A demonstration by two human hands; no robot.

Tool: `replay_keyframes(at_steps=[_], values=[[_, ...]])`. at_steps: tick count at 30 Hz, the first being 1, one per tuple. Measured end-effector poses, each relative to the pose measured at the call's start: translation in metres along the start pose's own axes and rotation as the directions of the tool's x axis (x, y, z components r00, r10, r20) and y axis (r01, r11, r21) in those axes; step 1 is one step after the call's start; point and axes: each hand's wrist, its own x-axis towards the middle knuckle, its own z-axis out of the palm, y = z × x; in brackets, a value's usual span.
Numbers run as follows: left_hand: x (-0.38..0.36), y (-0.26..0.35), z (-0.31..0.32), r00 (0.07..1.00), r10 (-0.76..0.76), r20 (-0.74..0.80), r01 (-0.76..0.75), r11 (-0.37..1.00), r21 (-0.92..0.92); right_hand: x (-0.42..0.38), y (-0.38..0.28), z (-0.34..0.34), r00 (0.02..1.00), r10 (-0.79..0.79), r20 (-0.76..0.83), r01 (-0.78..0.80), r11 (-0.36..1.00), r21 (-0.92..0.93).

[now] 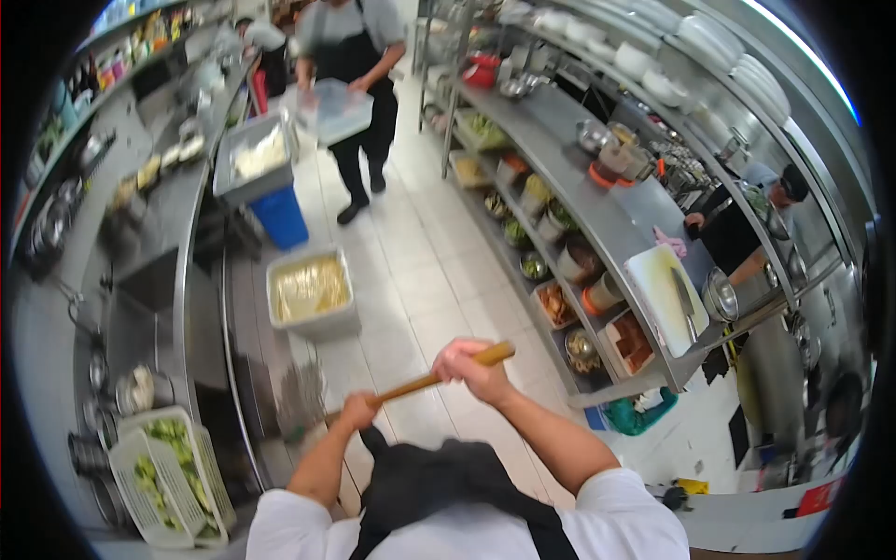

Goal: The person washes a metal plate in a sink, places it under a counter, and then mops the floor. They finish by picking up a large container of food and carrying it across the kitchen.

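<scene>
Across the front of my black apron (448, 481) I hold a long wooden pole (411, 385) at a slant. My right hand (471, 366) is wrapped round it near its thick upper end. Lower down and to the left, my left hand (358, 409) grips the same pole. Past my left hand the far end runs low toward the floor by the sink counter, where it blurs. Beside that end lies a grey, wet-looking patch (303, 387) on the tiles. Ahead on the floor stands a white tub (311, 318) with a yellowish content.
A steel sink counter (191, 308) runs along the left, with baskets of cut greens (173, 476). On the right, a steel table (579, 182) carries a cutting board (656, 303) with a knife. A person (359, 65) holding a clear bin stands ahead; another (747, 215) works at right.
</scene>
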Motion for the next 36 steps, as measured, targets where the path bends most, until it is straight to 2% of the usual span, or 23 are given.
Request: replay_keyframes(at_steps=[1, 2, 3, 7, 8, 9, 10, 11, 12, 13, 14, 15, 18, 22, 25, 27, 29, 31, 33, 35, 36], values=[[-0.004, 0.005, -0.003, 0.997, -0.083, 0.009, 0.083, 0.99, -0.114, 0.0, -0.014, 0.001, 0.997, 0.069, 0.019, -0.069, 0.997, -0.036], [-0.005, -0.002, 0.004, 0.997, -0.075, 0.004, 0.075, 0.982, -0.173, 0.001, -0.011, 0.0, 0.997, 0.068, 0.044, -0.067, 0.997, -0.022], [-0.009, 0.004, 0.0, 0.997, -0.07, -0.023, 0.064, 0.981, -0.18, 0.003, -0.01, 0.0, 0.995, 0.075, 0.073, -0.075, 0.997, -0.007], [-0.01, 0.001, 0.004, 0.99, -0.115, 0.079, 0.124, 0.985, -0.116, 0.006, -0.003, 0.0, 0.996, 0.083, 0.029, -0.085, 0.993, 0.083], [-0.003, -0.014, 0.02, 0.989, -0.091, 0.114, 0.101, 0.991, -0.087, 0.007, 0.002, -0.003, 0.999, 0.045, 0.014, -0.046, 0.997, 0.059], [0.013, -0.037, 0.042, 0.982, 0.163, 0.092, -0.169, 0.984, 0.061, 0.007, 0.003, -0.008, 1.0, -0.005, -0.014, 0.006, 1.0, 0.018], [0.015, -0.036, 0.053, 0.984, 0.17, 0.049, -0.176, 0.974, 0.146, 0.006, 0.01, -0.012, 1.0, -0.021, -0.015, 0.02, 1.0, -0.014], [0.004, -0.002, 0.022, 0.995, 0.054, 0.088, -0.056, 0.998, 0.016, 0.008, -0.005, -0.005, 1.0, -0.022, -0.013, 0.021, 0.998, -0.053], [-0.003, 0.024, -0.004, 0.962, -0.134, 0.236, 0.144, 0.989, -0.025, 0.01, 0.003, -0.013, 0.996, -0.079, 0.028, 0.083, 0.978, -0.189], [-0.014, 0.024, -0.002, 0.975, -0.147, 0.166, 0.174, 0.971, -0.164, 0.012, 0.008, -0.014, 1.0, 0.003, 0.016, -0.005, 0.987, 0.162], [-0.038, 0.038, 0.009, 0.986, -0.134, 0.101, 0.154, 0.961, -0.232, 0.0, 0.004, -0.015, 0.996, 0.087, 0.025, -0.09, 0.978, 0.189], [-0.035, 0.035, -0.001, 0.996, -0.092, -0.022, 0.084, 0.967, -0.24, 0.007, 0.004, -0.013, 0.996, 0.086, 0.023, -0.089, 0.972, 0.218], [-0.041, 0.037, 0.001, 0.995, -0.092, 0.031, 0.095, 0.985, -0.146, 0.004, 0.012, -0.015, 0.992, 0.127, 0.029, -0.13, 0.973, 0.193], [-0.055, 0.032, -0.014, 0.987, -0.147, 0.062, 0.157, 0.963, -0.221, 0.019, 0.017, -0.009, 0.99, 0.118, 0.077, -0.131, 0.971, 0.201], [-0.056, 0.011, -0.025, 0.98, -0.178, -0.09, 0.148, 0.952, -0.269, 0.058, 0.01, 0.013, 0.978, 0.131, 0.165, -0.163, 0.967, 0.196], [-0.067, -0.01, -0.047, 0.934, -0.303, -0.189, 0.216, 0.901, -0.376, 0.084, 0.004, 0.046, 0.977, 0.07, 0.204, -0.043, 0.991, -0.13], [-0.078, -0.052, -0.066, 0.869, -0.384, -0.313, 0.222, 0.866, -0.448, 0.1, 0.014, 0.053, 0.955, 0.089, 0.283, -0.073, 0.995, -0.068], [-0.097, -0.05, -0.12, 0.77, -0.513, -0.38, 0.274, 0.803, -0.529, 0.123, 0.037, 0.051, 0.923, 0.222, 0.315, -0.202, 0.975, -0.094], [-0.104, -0.085, -0.128, 0.673, -0.509, -0.536, 0.224, 0.831, -0.509, 0.133, 0.076, 0.022, 0.828, 0.497, 0.26, -0.454, 0.866, -0.21], [-0.112, -0.113, -0.135, 0.56, -0.609, -0.561, 0.262, 0.773, -0.577, 0.128, 0.126, 0.005, 0.734, 0.664, 0.143, -0.622, 0.742, -0.252], [-0.119, -0.13, -0.132, 0.525, -0.625, -0.578, 0.218, 0.755, -0.618, 0.12, 0.161, -0.004, 0.693, 0.714, 0.098, -0.687, 0.696, -0.207]])
